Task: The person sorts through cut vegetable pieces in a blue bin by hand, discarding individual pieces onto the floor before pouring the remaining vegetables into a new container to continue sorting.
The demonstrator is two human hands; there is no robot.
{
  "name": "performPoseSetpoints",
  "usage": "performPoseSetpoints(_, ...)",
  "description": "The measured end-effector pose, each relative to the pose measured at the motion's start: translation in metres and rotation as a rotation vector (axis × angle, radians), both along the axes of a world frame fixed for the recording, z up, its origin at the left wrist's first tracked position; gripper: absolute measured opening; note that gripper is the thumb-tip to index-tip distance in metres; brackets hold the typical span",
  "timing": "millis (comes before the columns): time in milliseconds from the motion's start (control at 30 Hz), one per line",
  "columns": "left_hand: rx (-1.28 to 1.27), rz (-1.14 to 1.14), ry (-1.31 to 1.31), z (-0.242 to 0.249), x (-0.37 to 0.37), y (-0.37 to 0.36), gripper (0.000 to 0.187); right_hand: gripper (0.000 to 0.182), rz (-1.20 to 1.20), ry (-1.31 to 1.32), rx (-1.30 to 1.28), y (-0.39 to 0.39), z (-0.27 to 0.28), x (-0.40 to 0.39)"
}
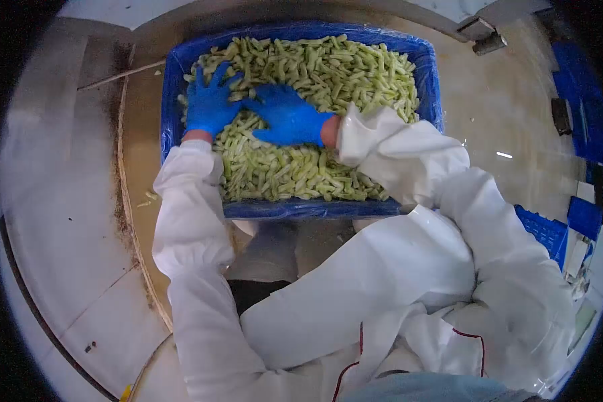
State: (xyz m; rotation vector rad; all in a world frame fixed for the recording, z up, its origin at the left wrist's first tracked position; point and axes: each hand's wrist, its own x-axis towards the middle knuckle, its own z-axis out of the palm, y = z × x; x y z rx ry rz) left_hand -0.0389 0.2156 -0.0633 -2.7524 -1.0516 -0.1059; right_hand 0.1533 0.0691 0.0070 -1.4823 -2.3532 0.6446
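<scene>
A blue bin, lined with clear plastic, holds a broad layer of pale green cut vegetable pieces. On its left side my left hand, in a blue glove, lies on the pieces with its fingers spread and pointing to the bin's far side. My right hand, also gloved in blue, rests flat on the pieces just to the right, fingers apart and pointing left. The fingertips of my right hand come close to my left hand; whether they touch, I cannot tell. Neither hand holds anything.
A pale wall or panel with a stained edge runs along the left. Blue crates stand at the far right. A few green scraps lie on the floor left of the bin. A metal fitting is at the upper right.
</scene>
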Motion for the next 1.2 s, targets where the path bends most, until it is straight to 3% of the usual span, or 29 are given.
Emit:
performPoseSetpoints(100, -0.087, 0.091, -0.085, 0.026, -0.008, -0.028, 0.058, 0.061, 0.092, 0.106, 0.352, -0.035, -0.025, 0.019)
performPoseSetpoints(300, -0.189, 0.147, -0.262, 0.046, -0.039, -0.112, 0.062, 0.044, -0.026, -0.002, 0.108, -0.089, -0.001, 0.096)
performPoseSetpoints(367, -0.269, 0.151, -0.098, 0.07, -0.028, -0.154, 0.065, 0.043, -0.107, -0.14, 0.181, -0.103, 0.005, 0.118)
performPoseSetpoints(467, -0.423, -0.007, -0.185, 0.087, -0.014, -0.193, 0.071, 0.044, -0.189, -0.228, 0.154, -0.123, 0.013, 0.139)
performPoseSetpoints(567, -0.542, -0.123, -0.08, 0.079, -0.006, -0.197, 0.072, 0.042, -0.258, -0.188, 0.141, -0.129, 0.02, 0.147)
performPoseSetpoints(600, -0.444, -0.161, -0.065, 0.087, -0.001, -0.189, 0.064, 0.041, -0.289, -0.159, 0.145, -0.129, 0.019, 0.152)
performPoseSetpoints(700, -0.326, -0.124, -0.363, 0.083, -0.001, -0.13, 0.039, 0.037, -0.397, -0.072, 0.226, -0.118, 0.026, 0.159)
performPoseSetpoints(800, -0.366, 0.0, -0.562, 0.068, 0.009, -0.05, 0.021, 0.034, -0.434, 0.087, 0.316, -0.087, 0.017, 0.171)
performPoseSetpoints(867, -0.239, 0.125, -0.444, 0.055, 0.016, -0.01, 0.019, 0.033, -0.437, 0.107, 0.275, -0.067, 0.013, 0.169)
performPoseSetpoints(900, -0.121, 0.184, -0.226, 0.054, 0.019, 0.005, 0.019, 0.033, -0.44, 0.118, 0.252, -0.059, 0.01, 0.166)
performPoseSetpoints(967, -0.138, 0.312, -0.378, 0.008, 0.015, 0.029, 0.023, 0.034, -0.43, 0.077, 0.254, -0.047, 0.001, 0.16)
performPoseSetpoints(1033, -0.098, 0.308, -0.482, -0.005, 0.017, 0.042, 0.028, 0.037, -0.409, 0.054, 0.207, -0.041, -0.005, 0.155)
performPoseSetpoints(1200, 0.133, -0.006, -0.64, -0.006, 0.036, 0.05, 0.047, 0.04, -0.409, -0.142, 0.317, -0.046, -0.037, 0.141)
